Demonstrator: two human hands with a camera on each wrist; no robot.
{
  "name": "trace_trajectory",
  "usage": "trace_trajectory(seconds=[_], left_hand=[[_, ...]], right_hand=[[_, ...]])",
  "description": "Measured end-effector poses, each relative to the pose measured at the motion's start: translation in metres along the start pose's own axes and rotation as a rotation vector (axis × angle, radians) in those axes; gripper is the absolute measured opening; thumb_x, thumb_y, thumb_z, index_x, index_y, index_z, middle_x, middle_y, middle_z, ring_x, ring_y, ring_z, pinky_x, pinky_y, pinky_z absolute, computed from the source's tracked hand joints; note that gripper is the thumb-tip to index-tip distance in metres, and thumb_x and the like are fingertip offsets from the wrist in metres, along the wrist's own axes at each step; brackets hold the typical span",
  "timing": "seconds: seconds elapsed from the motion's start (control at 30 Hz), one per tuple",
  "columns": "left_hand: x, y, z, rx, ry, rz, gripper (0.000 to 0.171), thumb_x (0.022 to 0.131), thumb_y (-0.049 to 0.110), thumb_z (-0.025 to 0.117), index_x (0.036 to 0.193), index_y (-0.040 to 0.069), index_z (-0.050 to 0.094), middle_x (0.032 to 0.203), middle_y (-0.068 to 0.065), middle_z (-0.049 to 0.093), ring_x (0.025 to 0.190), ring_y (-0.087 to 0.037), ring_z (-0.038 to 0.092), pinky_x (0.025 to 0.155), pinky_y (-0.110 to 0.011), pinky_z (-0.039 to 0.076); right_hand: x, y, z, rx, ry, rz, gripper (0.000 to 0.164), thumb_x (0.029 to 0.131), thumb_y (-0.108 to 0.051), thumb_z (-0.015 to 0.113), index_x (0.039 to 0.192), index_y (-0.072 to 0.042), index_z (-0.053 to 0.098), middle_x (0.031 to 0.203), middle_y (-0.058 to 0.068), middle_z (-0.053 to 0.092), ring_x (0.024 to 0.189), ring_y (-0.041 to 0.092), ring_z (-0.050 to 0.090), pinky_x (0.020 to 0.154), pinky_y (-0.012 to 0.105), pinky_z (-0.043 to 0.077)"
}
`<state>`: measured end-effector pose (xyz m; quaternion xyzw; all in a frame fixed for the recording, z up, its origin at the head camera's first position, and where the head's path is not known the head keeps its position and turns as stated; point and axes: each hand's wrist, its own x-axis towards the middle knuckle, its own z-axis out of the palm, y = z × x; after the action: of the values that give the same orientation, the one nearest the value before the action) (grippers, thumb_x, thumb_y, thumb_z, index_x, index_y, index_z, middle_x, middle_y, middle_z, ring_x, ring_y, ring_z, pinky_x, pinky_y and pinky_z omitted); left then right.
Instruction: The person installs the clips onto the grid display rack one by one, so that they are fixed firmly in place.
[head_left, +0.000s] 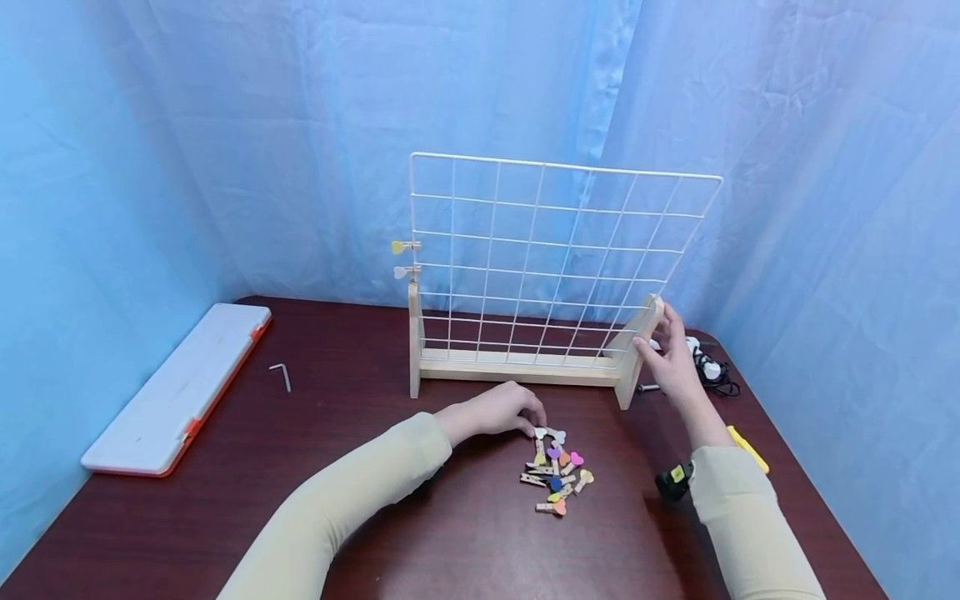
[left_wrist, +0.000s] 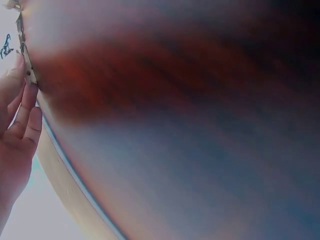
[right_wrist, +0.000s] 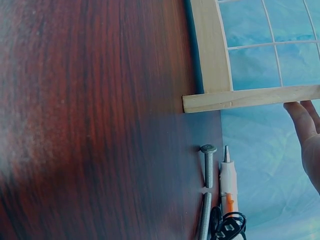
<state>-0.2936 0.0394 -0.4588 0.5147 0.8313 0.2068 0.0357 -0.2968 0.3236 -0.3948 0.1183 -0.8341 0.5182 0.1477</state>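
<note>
My left hand (head_left: 498, 410) is at the upper left of a small pile of wooden clothespins with coloured hearts (head_left: 555, 468). Thumb and fingertips pinch one clothespin (left_wrist: 29, 72) at its end, in the left wrist view. A white wire grid (head_left: 555, 258) stands upright in a pale wooden stand (head_left: 517, 371). On the stand's right side post, my right hand (head_left: 670, 354) grips the upper part, thumb in front and fingers round the outer side. Two clothespins, one with a yellow heart (head_left: 399, 247) and one with a white heart (head_left: 401, 272), are clipped to the grid's left edge.
At the left lies a long white case with orange latches (head_left: 180, 387), with a hex key (head_left: 282, 375) beside it. Bolts (right_wrist: 209, 165) and a white glue gun with a black cord (right_wrist: 229, 185) lie right of the stand. A yellow tool (head_left: 747, 448) is partly behind the right forearm.
</note>
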Motion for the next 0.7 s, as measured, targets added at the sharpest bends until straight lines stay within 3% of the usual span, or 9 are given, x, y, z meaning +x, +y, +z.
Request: trace_trajectory(seconds=[0.3,0.47,0.7], left_hand=[[-0.008,0.0,-0.009,-0.019,0.004,-0.09,0.018,0.083,0.014,0.062,0.101,0.013,0.065,0.084,0.006,0.059,0.078,-0.003,0.053,0.071,-0.011,0.042],[-0.02,0.004,-0.019,-0.049,-0.002,-0.119,0.015,0.086,0.011,0.058,0.1,0.012,0.064,0.088,0.001,0.056,0.082,-0.01,0.052,0.07,-0.014,0.041],[-0.041,0.005,-0.042,-0.123,0.113,-0.133,0.016,0.085,0.015,0.059,0.1,0.009,0.06,0.082,0.006,0.057,0.072,-0.007,0.052,0.065,-0.016,0.044]], right_hand=[[-0.001,-0.001,-0.001,0.006,-0.01,0.003,0.07,0.09,-0.011,0.051,0.143,-0.029,0.007,0.134,0.021,0.032,0.121,0.036,0.034,0.09,0.054,0.038],[-0.001,0.0,-0.001,0.01,-0.011,0.0,0.07,0.09,-0.01,0.051,0.142,-0.028,0.008,0.134,0.021,0.033,0.121,0.036,0.034,0.09,0.055,0.037],[-0.001,-0.001,0.0,0.01,-0.005,0.001,0.07,0.09,-0.01,0.052,0.142,-0.031,0.009,0.133,0.019,0.035,0.119,0.032,0.037,0.087,0.039,0.043]])
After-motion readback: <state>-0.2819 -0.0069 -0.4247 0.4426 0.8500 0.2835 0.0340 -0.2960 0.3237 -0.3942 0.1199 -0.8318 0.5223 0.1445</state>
